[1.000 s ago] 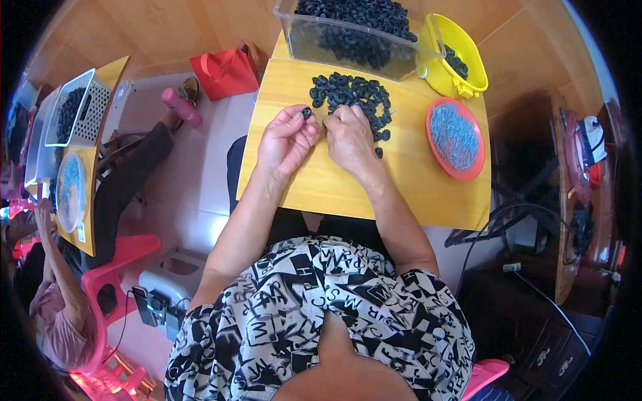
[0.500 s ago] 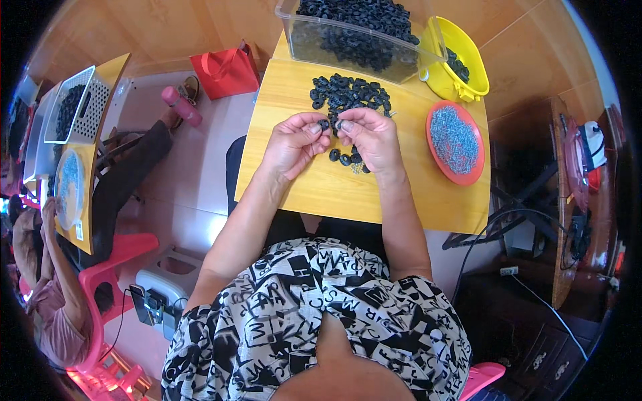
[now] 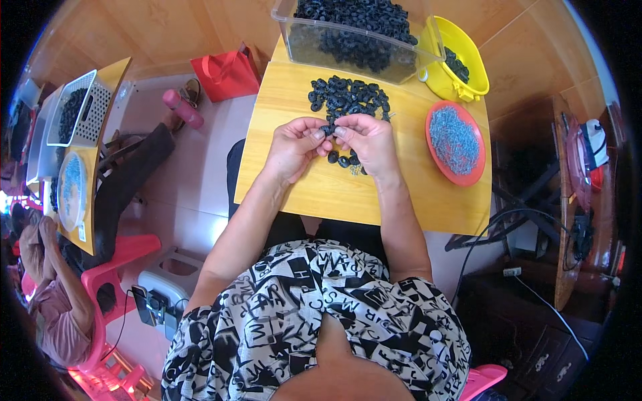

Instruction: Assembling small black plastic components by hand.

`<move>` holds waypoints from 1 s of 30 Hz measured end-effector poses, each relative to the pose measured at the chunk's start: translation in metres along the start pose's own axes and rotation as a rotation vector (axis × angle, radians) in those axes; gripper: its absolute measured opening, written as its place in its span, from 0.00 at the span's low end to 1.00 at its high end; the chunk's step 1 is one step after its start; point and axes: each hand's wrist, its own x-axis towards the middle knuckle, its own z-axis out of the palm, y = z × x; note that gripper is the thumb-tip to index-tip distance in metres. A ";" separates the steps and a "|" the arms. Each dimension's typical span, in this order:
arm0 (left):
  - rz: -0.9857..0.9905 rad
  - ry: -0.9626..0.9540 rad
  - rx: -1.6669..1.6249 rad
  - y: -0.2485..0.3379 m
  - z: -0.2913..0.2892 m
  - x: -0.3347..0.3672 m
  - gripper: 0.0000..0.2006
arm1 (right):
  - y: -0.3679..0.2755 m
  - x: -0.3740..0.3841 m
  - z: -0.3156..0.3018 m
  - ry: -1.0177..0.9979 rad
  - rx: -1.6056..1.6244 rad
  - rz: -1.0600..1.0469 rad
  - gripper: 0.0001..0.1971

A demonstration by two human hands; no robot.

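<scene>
My left hand (image 3: 295,148) pinches a small black plastic part (image 3: 328,130) between thumb and fingers, over the yellow wooden table (image 3: 428,200). My right hand (image 3: 368,143) meets it there, its thumb and forefinger pressed together against the part's right side. Whatever else those right fingers hold is hidden. Just beyond my hands lies a loose pile of similar black ring-like parts (image 3: 351,95). A few more black parts (image 3: 344,161) rest below the fingertips, beside some tiny metal pieces (image 3: 356,171).
A clear bin (image 3: 401,60) of black parts stands at the back, beside a yellow basin (image 3: 473,50). To the right is a red plate (image 3: 463,179) heaped with small silvery screws (image 3: 455,140). At far left, a person (image 3: 63,314) sits by another table.
My two hands have come together, the right fingers closing up to the black part in the left. The person at far left has shifted their arms slightly.
</scene>
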 end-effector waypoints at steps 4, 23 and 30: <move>0.001 0.012 0.057 -0.001 0.004 0.000 0.08 | 0.000 -0.001 -0.005 -0.006 -0.001 0.014 0.06; 0.051 0.097 0.364 -0.004 0.012 -0.005 0.06 | -0.001 -0.002 -0.017 -0.126 0.071 0.098 0.03; 0.061 0.057 0.321 -0.007 0.008 -0.006 0.06 | 0.006 0.004 -0.020 -0.250 0.186 0.190 0.04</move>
